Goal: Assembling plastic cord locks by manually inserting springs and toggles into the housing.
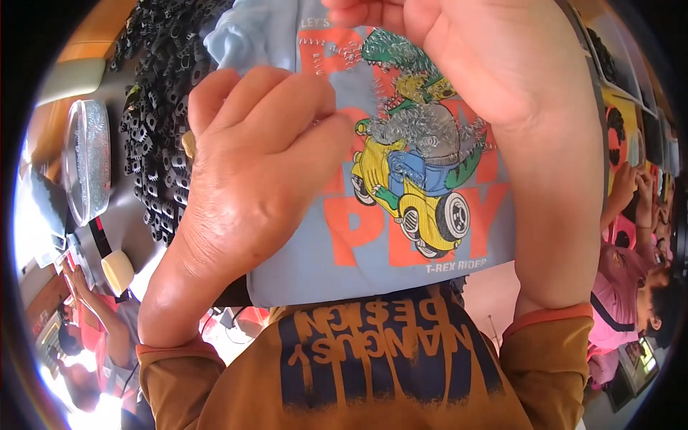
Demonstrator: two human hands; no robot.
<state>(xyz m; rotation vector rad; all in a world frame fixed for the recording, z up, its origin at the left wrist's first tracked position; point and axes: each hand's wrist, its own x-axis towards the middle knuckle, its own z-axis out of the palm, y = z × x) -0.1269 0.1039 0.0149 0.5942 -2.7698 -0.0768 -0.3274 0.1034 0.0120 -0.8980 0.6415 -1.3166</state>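
My left hand (261,158) is closed, with thumb and fingers pressed together over the left part of a light blue printed cloth (294,272). Whatever it pinches is hidden from me. At the top edge my right hand (480,57) has its palm side showing and its fingers curled, partly cut off by the picture's edge; I cannot make out anything in them. Many tiny metal coil springs (423,125) lie scattered on the cloth between the hands, over a cartoon dinosaur in a yellow car.
Left of the cloth is a large heap of small black plastic clip-like pieces (154,143). Farther left stand a round clear container (89,161) of silvery bits and a pale yellow block (117,272). Other people sit at both sides; a person in pink (620,308) is at right.
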